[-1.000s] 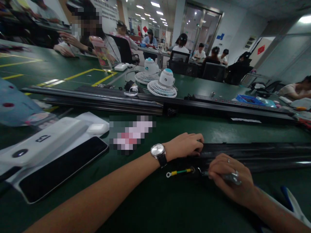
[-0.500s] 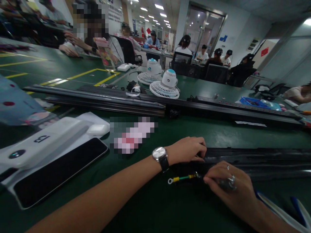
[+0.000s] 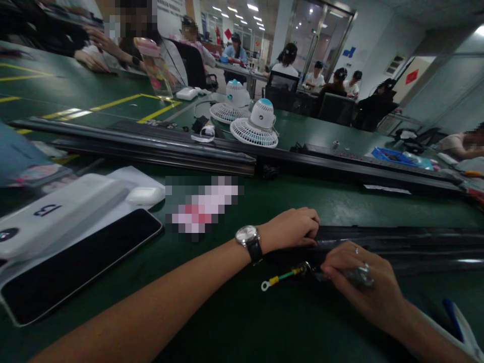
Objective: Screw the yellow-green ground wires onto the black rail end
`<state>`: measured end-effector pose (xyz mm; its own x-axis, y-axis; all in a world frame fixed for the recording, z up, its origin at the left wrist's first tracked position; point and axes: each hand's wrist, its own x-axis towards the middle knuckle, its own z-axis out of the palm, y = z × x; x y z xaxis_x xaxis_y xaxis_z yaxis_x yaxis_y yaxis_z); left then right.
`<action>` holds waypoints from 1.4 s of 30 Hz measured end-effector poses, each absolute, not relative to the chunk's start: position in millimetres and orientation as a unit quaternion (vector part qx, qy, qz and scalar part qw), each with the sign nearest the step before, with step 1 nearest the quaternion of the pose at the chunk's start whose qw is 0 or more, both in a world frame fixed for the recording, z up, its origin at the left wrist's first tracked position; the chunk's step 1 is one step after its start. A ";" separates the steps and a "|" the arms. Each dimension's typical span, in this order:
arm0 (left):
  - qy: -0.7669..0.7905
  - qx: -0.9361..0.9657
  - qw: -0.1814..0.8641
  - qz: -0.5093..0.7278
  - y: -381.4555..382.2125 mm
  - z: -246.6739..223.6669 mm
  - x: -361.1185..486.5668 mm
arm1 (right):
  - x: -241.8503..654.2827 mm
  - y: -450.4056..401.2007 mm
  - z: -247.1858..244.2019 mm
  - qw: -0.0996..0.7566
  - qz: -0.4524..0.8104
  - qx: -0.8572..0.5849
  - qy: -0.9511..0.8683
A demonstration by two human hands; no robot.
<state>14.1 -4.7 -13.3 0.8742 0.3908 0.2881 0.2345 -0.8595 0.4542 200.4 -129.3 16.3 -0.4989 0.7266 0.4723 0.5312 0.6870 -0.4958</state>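
Note:
My left hand (image 3: 297,227), with a watch (image 3: 247,241) on its wrist, rests with fingers curled at the near end of a long black rail (image 3: 412,242). Its fingertips are partly hidden. Just right of it, my right hand (image 3: 365,282) is closed around a tool with a shiny, see-through dark handle (image 3: 361,275); the grip covers much of it. Beyond the right thumb, a short green wire (image 3: 286,276) with yellow ends and a ring terminal (image 3: 265,286) sticks out toward the left. Where the tool and wire meet is too dark to make out.
A phone (image 3: 85,264) and a white device (image 3: 68,214) lie left on paper. Blue-and-white handles (image 3: 459,322) show beside my right forearm. Farther back are black rails (image 3: 162,146), two white fans (image 3: 257,126) and a bottle (image 3: 155,70). A co-worker sits across the table.
The view has shifted slightly, so the phone and white device sit farther left. My right hand is a little higher and farther right in view; both hands keep nearly the same pose.

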 end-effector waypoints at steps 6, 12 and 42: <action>0.159 0.939 0.243 0.184 -3.6 -10.4 14.2 | 202.3 -133.3 14.3 0.345 0.131 -0.456 -0.810; 0.164 0.942 0.239 0.167 -4.0 -8.0 15.0 | 196.6 -135.1 10.7 0.343 0.127 -0.439 -0.821; 0.161 0.943 0.237 0.168 -3.2 -8.0 14.8 | 205.8 -125.9 21.2 0.291 0.065 -0.295 -0.908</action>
<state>14.8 -3.2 -8.0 0.8915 0.3835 0.2411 0.2242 -0.8361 0.5007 205.8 -125.9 21.2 -0.6566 0.5728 0.4907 0.4977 0.8179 -0.2888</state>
